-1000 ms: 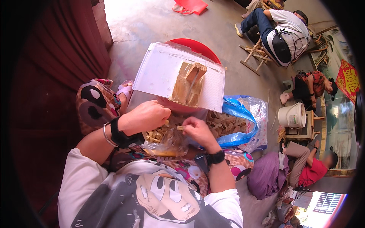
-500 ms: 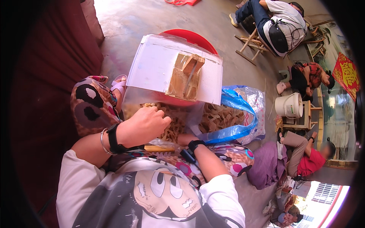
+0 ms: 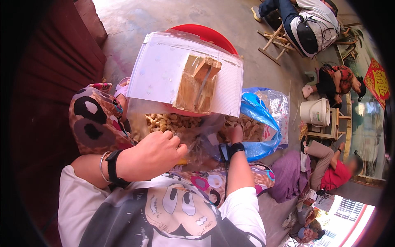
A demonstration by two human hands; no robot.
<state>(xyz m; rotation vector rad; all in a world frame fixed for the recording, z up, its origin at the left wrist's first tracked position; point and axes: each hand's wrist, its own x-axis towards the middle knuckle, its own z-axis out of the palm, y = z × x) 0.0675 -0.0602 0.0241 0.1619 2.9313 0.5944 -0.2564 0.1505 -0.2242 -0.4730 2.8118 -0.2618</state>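
Left hand (image 3: 154, 150) — fingers curled, whether gripping anything cannot be told — short of the near edge of the white board (image 3: 156, 74); tan pieces (image 3: 170, 122) show in the gap. Right hand (image 3: 235, 133) inside the rim of the blue bag (image 3: 255, 152), at pale strips (image 3: 251, 126); fingertips hidden, grip unclear. Wooden block (image 3: 195, 90) on board.

The camera is worn on the person's head and looks down, over the shirt (image 3: 181, 208), at the left hand (image 3: 155, 150) and the right hand (image 3: 236, 133), quite near. It sees the white board (image 3: 160, 68) from above, a little farther. The lens is very wide: at right, the bucket (image 3: 313, 113) and a person in red (image 3: 335, 176) appear far and sideways.
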